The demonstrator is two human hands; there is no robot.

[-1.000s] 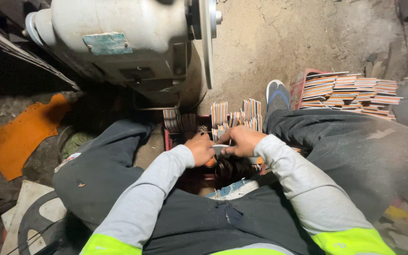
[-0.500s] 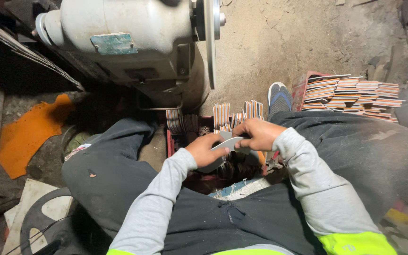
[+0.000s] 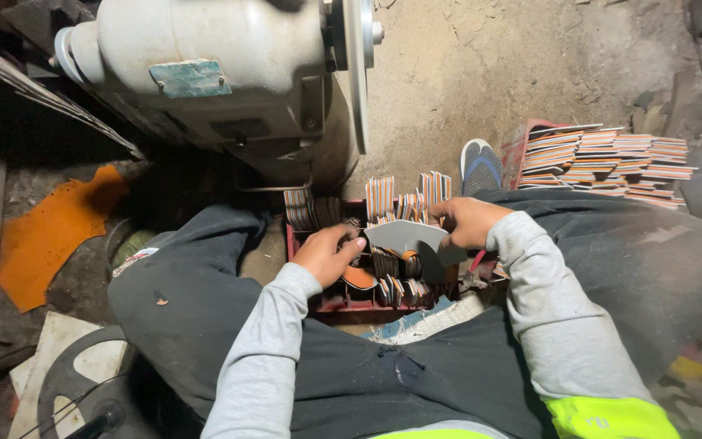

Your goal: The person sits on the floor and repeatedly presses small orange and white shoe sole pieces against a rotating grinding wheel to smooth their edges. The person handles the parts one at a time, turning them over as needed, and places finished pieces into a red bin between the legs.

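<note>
Grey flat curved blade piece (image 3: 404, 236) now sits raised above the red tray (image 3: 292, 244); your left hand (image 3: 328, 254) and right hand (image 3: 466, 223) both grip it.

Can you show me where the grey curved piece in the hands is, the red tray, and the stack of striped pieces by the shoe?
grey curved piece (image 3: 404, 236), head view, flat middle.
red tray (image 3: 343, 302), head view, front rim.
stack of striped pieces (image 3: 611, 158), head view, middle of pile.

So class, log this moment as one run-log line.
left hand: touching grey piece | right hand: gripping it | below: red tray
</note>
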